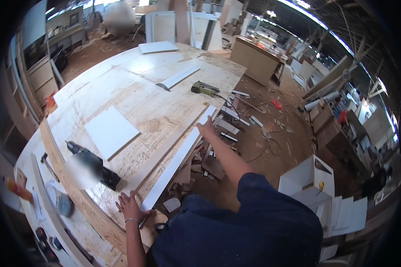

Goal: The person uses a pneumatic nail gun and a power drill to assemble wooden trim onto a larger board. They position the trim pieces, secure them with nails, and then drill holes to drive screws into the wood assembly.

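Note:
A long white strip (178, 158) lies along the near right edge of a worn white worktable (153, 118). Beside it runs a plain wooden strip (163, 151). My right hand (206, 128) grips the white strip near its far end, fingers closed over its edge. At the near end, my left hand (131, 207) has its fingers spread over the end of the wooden strip, the thumb by the white strip's end. A black cordless drill (108, 177), partly blurred, rests to the left. Farther up sits a white rectangular panel (112, 132).
An olive-green power tool (205, 89) with a cord lies near the table's far right edge. Another white strip (180, 78) and a white board (158, 47) are behind. Offcuts (214, 164) litter the floor at right. A clear tub (60, 201) and a hammer (49, 165) stand left.

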A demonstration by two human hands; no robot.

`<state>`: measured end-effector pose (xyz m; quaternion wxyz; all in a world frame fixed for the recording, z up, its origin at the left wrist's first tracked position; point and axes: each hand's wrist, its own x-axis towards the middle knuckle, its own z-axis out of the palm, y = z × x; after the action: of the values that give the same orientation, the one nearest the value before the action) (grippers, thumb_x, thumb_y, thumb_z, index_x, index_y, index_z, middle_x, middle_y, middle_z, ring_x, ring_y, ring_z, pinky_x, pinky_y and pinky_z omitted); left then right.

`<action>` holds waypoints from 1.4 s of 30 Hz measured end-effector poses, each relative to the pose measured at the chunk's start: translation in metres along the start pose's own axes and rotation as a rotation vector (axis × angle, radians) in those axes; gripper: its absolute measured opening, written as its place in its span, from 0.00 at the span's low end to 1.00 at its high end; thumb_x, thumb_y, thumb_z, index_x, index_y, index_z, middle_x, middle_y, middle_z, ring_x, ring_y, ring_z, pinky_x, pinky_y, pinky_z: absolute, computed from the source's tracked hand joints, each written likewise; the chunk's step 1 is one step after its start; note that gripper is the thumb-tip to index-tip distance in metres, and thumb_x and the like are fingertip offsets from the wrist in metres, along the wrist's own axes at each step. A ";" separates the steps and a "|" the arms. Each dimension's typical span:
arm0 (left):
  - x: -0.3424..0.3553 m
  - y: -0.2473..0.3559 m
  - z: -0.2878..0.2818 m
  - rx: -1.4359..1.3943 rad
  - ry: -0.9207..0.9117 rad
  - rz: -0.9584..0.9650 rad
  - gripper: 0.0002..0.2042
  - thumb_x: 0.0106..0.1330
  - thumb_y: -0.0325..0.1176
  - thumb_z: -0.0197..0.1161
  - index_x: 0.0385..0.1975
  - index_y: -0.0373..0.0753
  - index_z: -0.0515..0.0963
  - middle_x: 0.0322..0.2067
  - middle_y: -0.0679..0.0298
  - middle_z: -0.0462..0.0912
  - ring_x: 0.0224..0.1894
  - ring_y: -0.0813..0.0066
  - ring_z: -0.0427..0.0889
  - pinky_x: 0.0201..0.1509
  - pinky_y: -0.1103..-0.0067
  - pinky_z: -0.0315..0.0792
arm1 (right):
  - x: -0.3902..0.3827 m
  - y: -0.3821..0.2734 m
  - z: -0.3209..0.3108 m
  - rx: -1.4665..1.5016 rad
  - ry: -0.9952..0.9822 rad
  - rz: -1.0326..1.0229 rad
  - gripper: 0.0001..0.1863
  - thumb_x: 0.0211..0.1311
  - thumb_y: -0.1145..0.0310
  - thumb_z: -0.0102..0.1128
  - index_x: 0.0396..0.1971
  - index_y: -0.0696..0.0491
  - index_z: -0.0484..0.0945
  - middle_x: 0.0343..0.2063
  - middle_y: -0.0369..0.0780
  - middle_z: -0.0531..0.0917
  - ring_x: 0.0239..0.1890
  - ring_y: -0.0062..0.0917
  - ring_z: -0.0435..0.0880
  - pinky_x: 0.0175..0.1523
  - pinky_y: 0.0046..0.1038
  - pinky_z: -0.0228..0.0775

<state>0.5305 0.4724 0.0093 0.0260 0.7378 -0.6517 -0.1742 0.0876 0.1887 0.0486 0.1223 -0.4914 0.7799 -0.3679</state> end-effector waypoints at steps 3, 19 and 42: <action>0.014 -0.026 -0.012 0.010 0.009 0.041 0.60 0.34 0.55 0.87 0.72 0.43 0.60 0.72 0.37 0.57 0.77 0.39 0.53 0.80 0.48 0.38 | -0.055 -0.005 0.005 0.439 -0.237 0.148 0.53 0.60 0.63 0.71 0.77 0.57 0.45 0.40 0.50 0.85 0.35 0.31 0.87 0.43 0.35 0.82; 0.008 -0.065 0.039 -0.119 0.235 0.277 0.46 0.39 0.46 0.84 0.65 0.45 0.71 0.67 0.44 0.68 0.68 0.41 0.64 0.73 0.51 0.58 | -0.095 0.138 -0.132 0.675 0.229 0.620 0.53 0.66 0.68 0.58 0.79 0.50 0.27 0.32 0.47 0.86 0.25 0.29 0.86 0.27 0.29 0.82; 0.019 -0.058 0.063 -0.163 0.227 0.218 0.47 0.35 0.51 0.85 0.63 0.53 0.75 0.65 0.45 0.67 0.70 0.40 0.63 0.75 0.43 0.49 | -0.123 0.092 -0.016 -0.261 -0.495 -0.306 0.41 0.64 0.71 0.60 0.77 0.52 0.57 0.59 0.53 0.75 0.58 0.42 0.77 0.58 0.39 0.75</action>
<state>0.5694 0.4747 -0.0690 0.1779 0.6730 -0.7044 -0.1385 0.0770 0.3242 -0.0250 0.1875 -0.6892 0.6840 -0.1482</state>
